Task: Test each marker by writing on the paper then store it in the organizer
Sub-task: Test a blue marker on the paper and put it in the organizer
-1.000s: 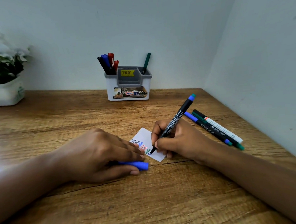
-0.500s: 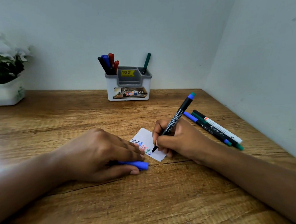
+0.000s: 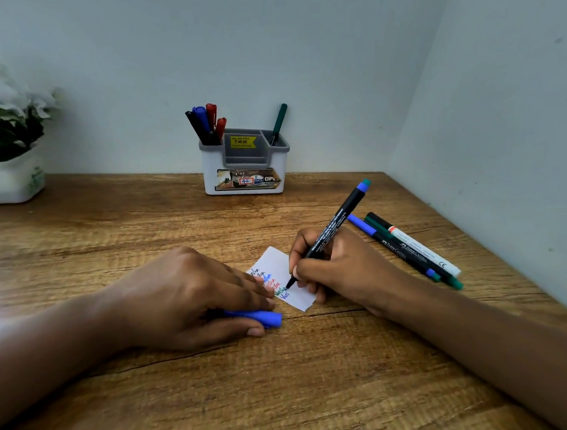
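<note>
Counter point(image 3: 113, 243) wood carries both hands: the left hand point(image 3: 194, 295) presses the paper point(image 3: 278, 264) flat with its grip clamped on a blue cap point(image 3: 263, 317), and the right hand point(image 3: 341, 271) has its grip clamped on the marker point(image 3: 337, 225), tip on the paper's lowest written line. Organizer point(image 3: 245, 170) at the back wall holds 5 stored markers point(image 3: 202, 122); 3 loose markers point(image 3: 409, 251) lie beside the right hand.

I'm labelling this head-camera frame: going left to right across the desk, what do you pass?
Potted plant → left hand holding a blue cap → paper → right hand gripping a marker → loose markers by the wall.
</note>
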Demonstrator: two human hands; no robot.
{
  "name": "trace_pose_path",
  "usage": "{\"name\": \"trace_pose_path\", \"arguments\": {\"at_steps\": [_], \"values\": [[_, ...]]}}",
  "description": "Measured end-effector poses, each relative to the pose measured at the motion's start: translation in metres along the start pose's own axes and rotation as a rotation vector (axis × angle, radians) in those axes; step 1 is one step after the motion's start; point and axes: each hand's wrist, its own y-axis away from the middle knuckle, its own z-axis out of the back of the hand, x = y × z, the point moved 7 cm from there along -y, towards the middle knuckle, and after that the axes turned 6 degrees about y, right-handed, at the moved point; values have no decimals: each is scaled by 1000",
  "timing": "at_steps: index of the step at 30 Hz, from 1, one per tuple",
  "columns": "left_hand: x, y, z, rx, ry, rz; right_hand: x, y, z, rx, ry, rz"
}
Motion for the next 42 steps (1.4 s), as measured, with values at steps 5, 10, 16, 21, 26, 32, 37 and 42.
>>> {"name": "trace_pose_path", "arguments": {"at_steps": [5, 10, 16, 21, 26, 32, 37, 42], "values": [[-12, -5, 10, -32, 47, -91, -1, 0, 0, 1, 18, -13], [-19, -8, 16, -59, 102, -145, -1, 1, 1, -22, 15, -18], [-18, -8, 16, -50, 95, -142, -1, 0, 1, -26, 10, -25], [-18, -8, 17, -46, 102, -128, -1, 0, 2, -43, 25, -44], [-18, -7, 17, -44, 112, -109, -6, 0, 8, -70, -127, -107], [-10, -7, 20, -89, 182, -11, -1, 4, 11, -16, -536, -115], [-1, -7, 30, -253, 300, 144, 26, 12, 17, -42, -410, 15], [10, -7, 36, -360, 403, 337, 34, 17, 27, -55, -469, 74]]}}
